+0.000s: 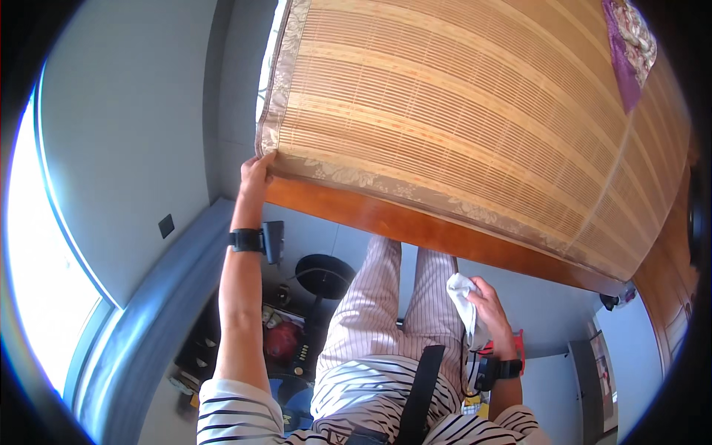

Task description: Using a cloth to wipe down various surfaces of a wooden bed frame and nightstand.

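Observation:
A bamboo sleeping mat (423, 105) with a brown floral fabric border (356, 181) covers the bed before me. At the mat's near left corner, my left hand (258, 168) grips the border between thumb and fingers, just above the wooden bed rail (356, 214). My right hand (489, 305) is in front of my right thigh, below the rail, closed on a white cloth (463, 297) that hangs down from it. Neither the cloth nor my right hand touches the mat.
A purple patterned fabric (628, 55) lies at the mat's far right. The wooden headboard (662, 300) rises at the right. On the left are a wall, a bright window (39, 245) and a curtain (150, 311). Behind me are a round black stand (324, 275) and a red object (282, 340).

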Demonstrator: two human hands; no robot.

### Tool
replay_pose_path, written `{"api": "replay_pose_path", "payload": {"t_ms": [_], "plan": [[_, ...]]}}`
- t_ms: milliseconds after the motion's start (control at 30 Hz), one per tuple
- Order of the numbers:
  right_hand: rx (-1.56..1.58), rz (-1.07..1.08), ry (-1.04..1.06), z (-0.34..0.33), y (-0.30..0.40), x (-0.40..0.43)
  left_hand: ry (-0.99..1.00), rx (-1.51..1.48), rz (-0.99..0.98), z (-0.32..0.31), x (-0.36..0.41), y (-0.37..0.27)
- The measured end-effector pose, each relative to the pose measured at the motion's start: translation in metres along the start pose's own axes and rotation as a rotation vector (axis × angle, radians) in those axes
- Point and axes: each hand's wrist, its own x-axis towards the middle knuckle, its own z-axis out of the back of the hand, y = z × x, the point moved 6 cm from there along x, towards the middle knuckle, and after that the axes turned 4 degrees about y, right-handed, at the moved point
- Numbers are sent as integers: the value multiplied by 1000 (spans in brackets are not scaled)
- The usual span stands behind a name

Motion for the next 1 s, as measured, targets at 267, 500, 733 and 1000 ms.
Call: {"api": "replay_pose_path", "payload": {"t_ms": [267,500,733,1000], "plan": [[-120,11,98,-17,15,16,355,-370,-94,-34,-65,-91],[-125,-18,186,-27,14,11,647,-416,-448,-91,-86,-269],[-53,20,151,-24,-1,9,731,-348,-341,-105,-46,-302],[-31,-51,161,-31,-22,13,543,-332,-250,-103,-32,-271]]}}
